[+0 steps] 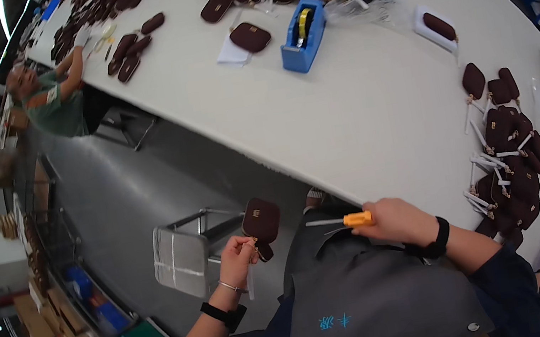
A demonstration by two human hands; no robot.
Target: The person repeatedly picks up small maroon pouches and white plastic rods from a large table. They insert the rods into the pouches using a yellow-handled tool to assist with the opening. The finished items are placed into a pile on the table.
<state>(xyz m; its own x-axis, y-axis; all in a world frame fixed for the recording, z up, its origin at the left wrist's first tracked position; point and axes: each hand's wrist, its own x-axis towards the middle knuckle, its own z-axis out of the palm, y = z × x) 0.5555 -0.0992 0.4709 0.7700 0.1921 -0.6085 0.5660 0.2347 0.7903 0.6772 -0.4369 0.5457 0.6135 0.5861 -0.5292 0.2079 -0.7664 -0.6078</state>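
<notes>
Beside the white table [375, 107], my left hand [236, 262] is pinching a gold-marked maroon pouch [261, 219], my right hand [398, 220] is gripping an orange-handled tool [357, 219], and blue characters [334, 321] are marking my grey apron [378, 288].

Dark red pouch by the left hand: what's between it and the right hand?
In the head view, an orange-handled tool lies between them, gripped by the right hand and pointing roughly toward the pouch.
</notes>
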